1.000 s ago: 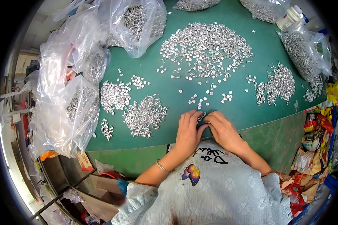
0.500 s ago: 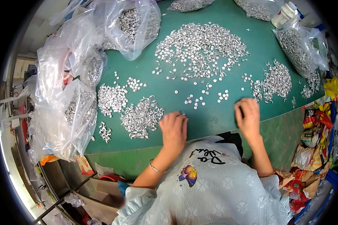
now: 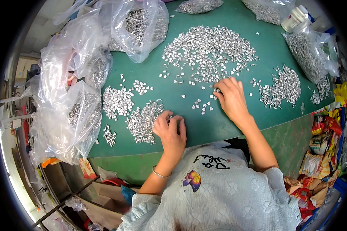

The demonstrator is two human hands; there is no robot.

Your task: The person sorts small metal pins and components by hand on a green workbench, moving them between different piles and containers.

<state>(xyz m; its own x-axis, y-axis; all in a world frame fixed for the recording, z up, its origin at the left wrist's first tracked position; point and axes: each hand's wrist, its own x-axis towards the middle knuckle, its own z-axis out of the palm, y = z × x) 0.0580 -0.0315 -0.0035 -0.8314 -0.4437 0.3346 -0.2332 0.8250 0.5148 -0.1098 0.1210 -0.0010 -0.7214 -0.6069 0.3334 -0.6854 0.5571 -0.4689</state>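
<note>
Looking down from head height onto a green work mat [image 3: 204,127] strewn with small silvery metal parts. The left hand [image 3: 170,131] rests at the near edge of a heap of curved metal clips [image 3: 142,122], its fingers curled in and pinching what seems to be one clip, though the piece is too small to be sure. The right hand [image 3: 231,99] lies further out, palm down, fingertips drawn narrow on a tiny part at the near fringe of the big scattered pile of small metal pieces [image 3: 206,52]. A few loose pieces [image 3: 202,106] lie between the two hands. Another clip heap [image 3: 281,86] sits right of the right hand. Clear plastic bags of parts [image 3: 138,27] crowd the mat's left and far edges, and a white bottle [image 3: 295,17] stands far right.
</note>
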